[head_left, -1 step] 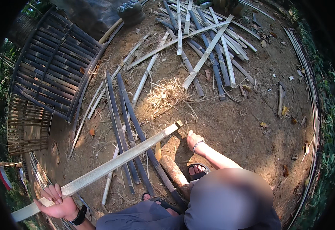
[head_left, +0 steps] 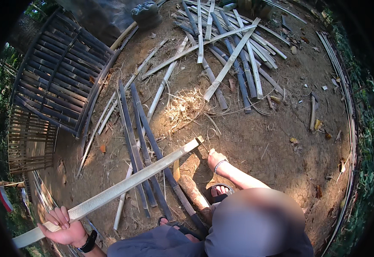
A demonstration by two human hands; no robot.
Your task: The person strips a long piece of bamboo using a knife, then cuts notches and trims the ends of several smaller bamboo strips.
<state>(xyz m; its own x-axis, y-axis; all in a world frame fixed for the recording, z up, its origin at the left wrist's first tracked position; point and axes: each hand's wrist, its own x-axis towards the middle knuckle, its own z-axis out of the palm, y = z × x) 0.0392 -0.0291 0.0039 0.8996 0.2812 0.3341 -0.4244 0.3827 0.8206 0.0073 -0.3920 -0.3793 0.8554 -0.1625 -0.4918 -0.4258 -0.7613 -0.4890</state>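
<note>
A long pale split-bamboo strip [head_left: 127, 181] slants across the view from the lower left up to the middle. Fingers curled round its near end, my left hand [head_left: 63, 227] grips it. My right hand [head_left: 215, 159] is closed just beyond the strip's far end, a little to the right of it. A thin dark sliver shows between that fist and the strip's tip, too small to name. Below the far end lies a short brown log [head_left: 192, 188], close to my sandalled foot [head_left: 219, 190].
Dark bamboo poles [head_left: 152, 141] lie under the strip. A large pile of split bamboo [head_left: 238, 51] spreads at the far side, with a heap of shavings [head_left: 186, 109] before it. Slatted bamboo panels [head_left: 58, 73] stand at left. Long thin strips [head_left: 344, 98] line the right edge.
My right hand has shifted very slightly downward and to the left. The strip's far end has dipped a touch; my left hand keeps its grip.
</note>
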